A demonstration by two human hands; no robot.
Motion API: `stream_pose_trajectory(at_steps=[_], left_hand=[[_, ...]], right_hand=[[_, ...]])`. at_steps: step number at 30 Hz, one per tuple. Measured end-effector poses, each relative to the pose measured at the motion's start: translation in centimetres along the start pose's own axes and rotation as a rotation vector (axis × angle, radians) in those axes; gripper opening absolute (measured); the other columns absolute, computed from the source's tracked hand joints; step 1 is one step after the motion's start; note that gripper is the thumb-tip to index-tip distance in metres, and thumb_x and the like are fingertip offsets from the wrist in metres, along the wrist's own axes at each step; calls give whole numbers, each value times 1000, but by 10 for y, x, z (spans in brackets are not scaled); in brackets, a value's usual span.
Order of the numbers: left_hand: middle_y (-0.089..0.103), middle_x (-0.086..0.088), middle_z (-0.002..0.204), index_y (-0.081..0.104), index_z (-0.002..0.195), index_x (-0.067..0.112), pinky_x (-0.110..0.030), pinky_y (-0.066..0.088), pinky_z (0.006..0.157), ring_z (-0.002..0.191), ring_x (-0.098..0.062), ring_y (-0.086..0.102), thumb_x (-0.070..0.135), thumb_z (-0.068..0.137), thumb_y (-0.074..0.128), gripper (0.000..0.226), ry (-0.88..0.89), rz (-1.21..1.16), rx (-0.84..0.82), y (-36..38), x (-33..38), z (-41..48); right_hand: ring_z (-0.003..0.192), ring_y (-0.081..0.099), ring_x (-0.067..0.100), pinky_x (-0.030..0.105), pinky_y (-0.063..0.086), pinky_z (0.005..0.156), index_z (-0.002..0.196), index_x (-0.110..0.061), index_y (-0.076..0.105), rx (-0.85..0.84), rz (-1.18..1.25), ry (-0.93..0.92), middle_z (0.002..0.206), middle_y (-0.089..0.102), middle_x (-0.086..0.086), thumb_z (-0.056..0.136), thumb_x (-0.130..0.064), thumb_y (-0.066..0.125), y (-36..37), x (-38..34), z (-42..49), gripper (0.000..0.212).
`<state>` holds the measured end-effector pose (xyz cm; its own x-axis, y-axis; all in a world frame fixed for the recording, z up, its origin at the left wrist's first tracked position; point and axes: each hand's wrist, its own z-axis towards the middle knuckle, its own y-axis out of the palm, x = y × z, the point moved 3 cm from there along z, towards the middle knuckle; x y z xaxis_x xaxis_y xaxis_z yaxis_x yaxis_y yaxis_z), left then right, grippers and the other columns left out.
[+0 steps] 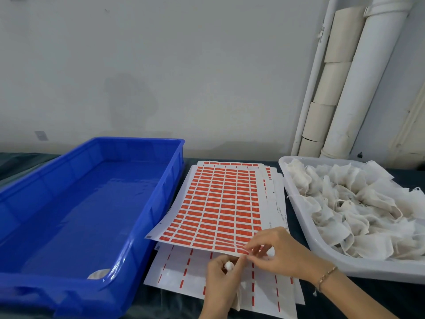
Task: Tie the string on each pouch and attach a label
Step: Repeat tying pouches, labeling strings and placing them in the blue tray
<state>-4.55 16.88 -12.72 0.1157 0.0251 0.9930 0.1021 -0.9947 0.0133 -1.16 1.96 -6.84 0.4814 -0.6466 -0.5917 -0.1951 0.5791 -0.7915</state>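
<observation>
Pouch (pixel 229 265) in hand: a small white cloth bundle sits bunched in the left grip (pixel 222 282), whose fingers curl round it, with loose fabric trailing out beneath the palm toward the person. Whether its string is already knotted cannot be told, since the fingers hide the neck.

Just to the right, nearly touching, the right grip (pixel 278 249) pinches thumb and forefinger on a red label (pixel 244 250) at the near corner of the label sheet (pixel 218 203), which stretches away beyond both grips. Under them lie spent sheets (pixel 184 272) carrying only thin red strips.

Judging from this, the labelling step is in hand and the sticker is being picked off its backing. How far it has lifted is too small to tell.

The next move likely calls for peeling the label clear without creasing it, then bringing it across to the pouch or its string and pressing it shut, with the left grip steadying the bundle.

Well left of the left grip is a blue crate (pixel 92 203), probably meant for finished pieces. Right of the right grip, a white tray (pixel 295 203) holds a heap of pouches (pixel 368 210) awaiting work on the dark tabletop (pixel 402 293).
</observation>
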Motion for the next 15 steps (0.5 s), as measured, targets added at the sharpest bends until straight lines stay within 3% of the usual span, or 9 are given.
stream_pose_trajectory(at_steps=[4, 9, 15], left_hand=[[73, 13, 78, 74, 80, 21, -8, 49, 60, 82, 5, 65, 32, 81, 72, 11, 17, 3, -7, 0, -2, 0], [73, 10, 79, 75, 80, 20, -12, 50, 64, 83, 0, 66, 33, 80, 73, 14, 30, 0, -13, 0, -4, 1], [73, 5, 78, 76, 77, 17, -15, 50, 66, 82, -5, 67, 32, 82, 73, 16, 28, 12, -14, 0, -6, 3]], right_hand=[[94, 61, -10, 13, 52, 83, 106, -30, 72, -22, -19, -7, 98, 63, -30, 84, -36, 70, 1, -2, 1, 24], [91, 62, -7, 14, 53, 82, 104, -28, 73, -25, -34, 25, 100, 69, -18, 85, -35, 69, 2, -2, 2, 21], [88, 64, -3, 15, 53, 83, 100, -25, 74, -7, -61, 72, 98, 70, -17, 84, -35, 69, 6, -7, 1, 19]])
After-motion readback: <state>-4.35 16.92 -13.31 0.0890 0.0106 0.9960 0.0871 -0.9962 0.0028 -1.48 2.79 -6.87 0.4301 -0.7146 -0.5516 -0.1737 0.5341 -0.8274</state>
